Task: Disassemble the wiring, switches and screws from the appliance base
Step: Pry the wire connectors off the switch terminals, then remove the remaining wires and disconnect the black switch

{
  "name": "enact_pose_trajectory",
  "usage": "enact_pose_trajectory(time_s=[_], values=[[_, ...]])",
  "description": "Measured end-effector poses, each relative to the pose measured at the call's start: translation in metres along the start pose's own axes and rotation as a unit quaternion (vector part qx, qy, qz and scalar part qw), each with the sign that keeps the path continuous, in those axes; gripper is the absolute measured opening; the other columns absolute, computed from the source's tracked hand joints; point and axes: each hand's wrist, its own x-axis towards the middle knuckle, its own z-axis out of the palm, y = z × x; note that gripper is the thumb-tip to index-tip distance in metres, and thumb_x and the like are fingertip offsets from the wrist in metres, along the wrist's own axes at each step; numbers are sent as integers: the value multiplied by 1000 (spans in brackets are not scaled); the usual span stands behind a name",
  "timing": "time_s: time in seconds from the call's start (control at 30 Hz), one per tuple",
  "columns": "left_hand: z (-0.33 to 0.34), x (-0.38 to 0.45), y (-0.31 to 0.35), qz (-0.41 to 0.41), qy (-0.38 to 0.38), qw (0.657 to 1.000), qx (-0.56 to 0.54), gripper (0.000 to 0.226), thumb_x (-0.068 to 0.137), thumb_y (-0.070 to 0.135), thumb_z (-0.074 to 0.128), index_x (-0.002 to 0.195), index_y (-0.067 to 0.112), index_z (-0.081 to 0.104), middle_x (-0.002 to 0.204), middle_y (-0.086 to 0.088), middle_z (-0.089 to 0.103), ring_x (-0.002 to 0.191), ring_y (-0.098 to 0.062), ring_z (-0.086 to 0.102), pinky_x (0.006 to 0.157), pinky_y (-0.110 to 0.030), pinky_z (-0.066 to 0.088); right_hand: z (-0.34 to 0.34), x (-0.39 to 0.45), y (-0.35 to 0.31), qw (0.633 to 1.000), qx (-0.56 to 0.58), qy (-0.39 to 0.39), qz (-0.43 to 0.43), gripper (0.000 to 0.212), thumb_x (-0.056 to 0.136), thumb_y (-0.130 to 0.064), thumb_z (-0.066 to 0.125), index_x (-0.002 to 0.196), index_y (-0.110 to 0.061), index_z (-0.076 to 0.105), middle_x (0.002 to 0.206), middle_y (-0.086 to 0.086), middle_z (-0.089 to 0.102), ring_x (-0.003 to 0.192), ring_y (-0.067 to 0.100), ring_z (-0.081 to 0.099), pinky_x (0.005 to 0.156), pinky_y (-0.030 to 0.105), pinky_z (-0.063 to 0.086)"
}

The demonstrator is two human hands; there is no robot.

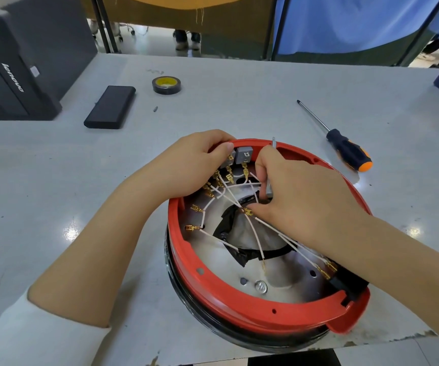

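While hands work, grey table [239, 107], tape roll [166, 85], screwdriver [345, 146].

We see the appliance base [239, 310] at lower centre on the table [239, 107], screwdriver [345, 146] at its upper right, tape roll [166, 85] and flat case [110, 107] at upper left.

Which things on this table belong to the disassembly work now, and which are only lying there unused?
In use:
- appliance base
- white wires
- grey switches
- thin metal tool in right hand
- left hand at the switches

Lying about:
- screwdriver
- tape roll
- black flat case
- small loose bit
- black Lenovo box
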Motion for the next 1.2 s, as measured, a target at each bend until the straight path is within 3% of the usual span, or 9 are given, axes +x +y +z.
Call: enact_pose_trajectory(time_s=[0.17,0.23,0.37,0.5,0.63,0.77,1.0,1.13,1.2], values=[[-1,-1,1,-5,-2,1000,-4,30,102,33,36,123,27,58,62,20,51,51,21,46,47,0,33,4,3,-3,999,-35,22,0,34,88,-23,58,92,-26,24,64,-5,51,54,12,51,47,30,40],[0,0,1,-6,-6,1000,-8,30,102,32,36,122,27,58,57,26,55,50,22,46,47,0,33,5,4,-3,999,-34,18,-4,31,88,-19,55,94,-24,25,66,-4,53,56,14,52,47,29,38],[-1,1,-1,-6,-2,1000,-8,31,102,33,37,123,28,58,63,22,52,51,23,46,49,0,33,-2,1,3,1000,2,0,-15,29,85,-25,57,87,-31,28,72,-7,59,58,8,52,49,23,35],[0,1,-1,-4,-7,1000,-11,29,102,33,37,121,29,58,56,27,53,51,22,45,48,0,32,-16,-5,13,999,29,-29,-26,32,78,-31,61,79,-37,30,78,-9,56,69,8,51,55,23,38],[0,2,-2,-6,-10,1000,1,29,102,36,36,120,32,58,78,23,54,63,17,50,51,0,32,-30,-13,16,998,58,-14,-10,30,79,-28,61,79,-33,32,72,-7,58,63,8,50,58,28,43],[-1,0,-1,-8,-14,1000,-6,28,102,35,36,118,31,58,74,22,53,60,19,50,50,-2,33,-45,-14,20,991,134,6,6,33,80,-23,66,77,-33,35,74,-17,63,61,5,58,62,35,50],[-2,0,0,-27,-19,999,-16,29,101,39,36,122,36,57,101,18,63,86,7,54,66,-6,35,-51,8,39,945,307,111,29,40,73,-18,77,74,-30,39,76,-17,68,62,1,62,61,9,44],[-1,-1,0,-36,-25,998,-35,27,100,39,38,119,39,57,110,18,64,98,3,56,81,-12,41,-44,56,57,924,368,90,46,42,73,-13,78,74,-28,39,69,-7,69,57,14,64,58,31,55],[-2,-1,1,-41,-25,998,-38,26,100,39,39,118,40,58,109,19,64,99,3,57,83,-12,42,-36,92,65,925,372,49,57,42,74,-9,78,77,-22,39,65,-2,68,54,13,64,52,28,55]])
